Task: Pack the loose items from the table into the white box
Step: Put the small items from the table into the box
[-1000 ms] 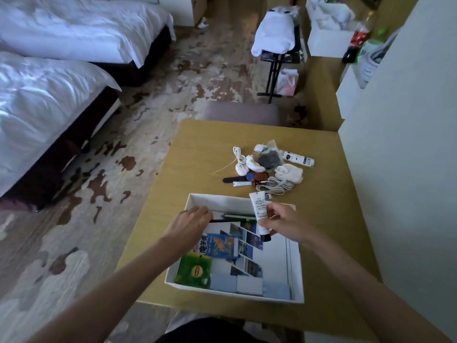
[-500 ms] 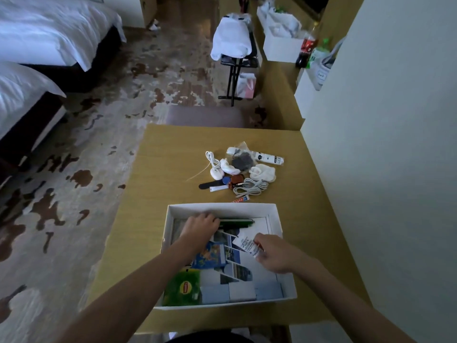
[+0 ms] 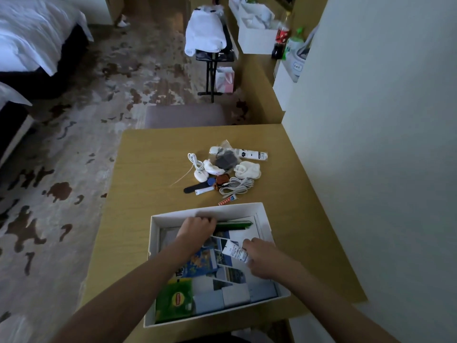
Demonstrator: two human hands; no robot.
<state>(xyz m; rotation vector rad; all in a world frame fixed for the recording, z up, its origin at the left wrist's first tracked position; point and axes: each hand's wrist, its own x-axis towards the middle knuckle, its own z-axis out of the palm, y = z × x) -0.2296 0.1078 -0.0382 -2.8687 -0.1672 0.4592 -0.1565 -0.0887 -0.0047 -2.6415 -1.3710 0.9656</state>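
Note:
The white box (image 3: 262, 214) sits at the near side of the wooden table (image 3: 148, 169). Inside it lie photo cards, a green tea packet (image 3: 175, 300) and a dark green pen (image 3: 233, 225). My left hand (image 3: 197, 227) is curled at the pen's left end, near the box's far wall. Low inside the box, my right hand (image 3: 261, 259) holds a small white tube (image 3: 235, 252). Beyond the box lies a pile of loose items: a white tube (image 3: 252, 153), a coiled white cable (image 3: 236, 185), a white earphone cable (image 3: 195, 160), a grey pouch (image 3: 225, 159) and a small red-and-white tube (image 3: 228, 201).
A wall (image 3: 371, 169) runs along the table's right edge. A grey stool (image 3: 185, 115) stands at the table's far side. Further off are a black stand with white cloth (image 3: 207, 38), a pink bag (image 3: 224, 79) and beds (image 3: 29, 40) at left.
My right hand has lowered the small white tube from above the box's far rim down into the box. My left hand has stayed at the green pen. The view has shifted.

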